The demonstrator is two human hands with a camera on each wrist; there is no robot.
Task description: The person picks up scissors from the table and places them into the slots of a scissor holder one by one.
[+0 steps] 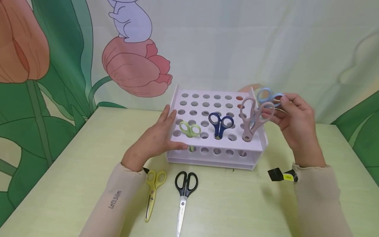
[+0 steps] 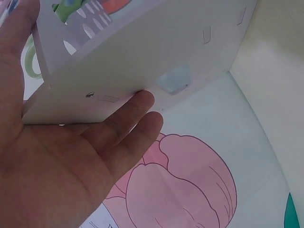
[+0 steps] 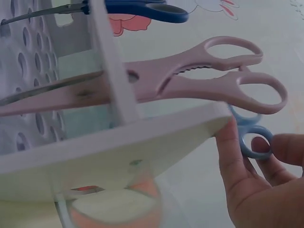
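My left hand [image 1: 154, 140] holds the left end of a white rack [image 1: 213, 143] with rows of round holes. Its thumb lies over the front edge; the fingers rest along the side panel [image 2: 137, 61]. At the rack's back right, my right hand [image 1: 299, 121] pinches one handle ring of light-blue scissors [image 1: 264, 94]; their blades are mostly hidden behind large pink scissors [image 1: 248, 130]. One right finger touches the rack's side panel [image 3: 190, 128]. The pink scissors, navy scissors [image 1: 219, 126] and small light-green scissors [image 1: 189, 130] stand in front holes, handles up.
Yellow scissors [image 1: 151, 194] and black-handled scissors [image 1: 183, 191] lie on the pale table [image 1: 231, 204] before the rack. A black strap end with a yellow label [image 1: 284, 176] hangs at the right cuff. Behind the table is a printed backdrop [image 1: 207, 42].
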